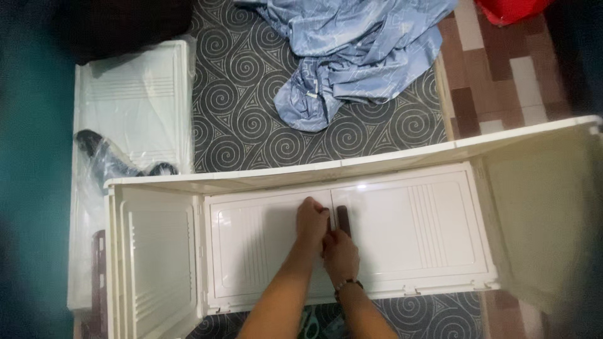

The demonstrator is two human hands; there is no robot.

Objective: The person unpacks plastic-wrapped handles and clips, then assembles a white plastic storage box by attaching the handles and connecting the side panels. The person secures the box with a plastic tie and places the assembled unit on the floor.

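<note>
A cream plastic cabinet lies on the floor with its two front doors facing up. Two dark brown handles sit where the doors meet; the right handle is in plain view. My left hand rests over the left handle, fingers curled on it. My right hand is just below, fingers closed against the base of the handles; what it pinches is hidden. A dark watch band circles my right wrist. The cabinet's side panels fold outward at left and right.
A white plastic panel in clear wrap lies at the left with black parts in a bag. A crumpled blue cloth lies on the grey swirl-patterned mat. A red object sits at the top right.
</note>
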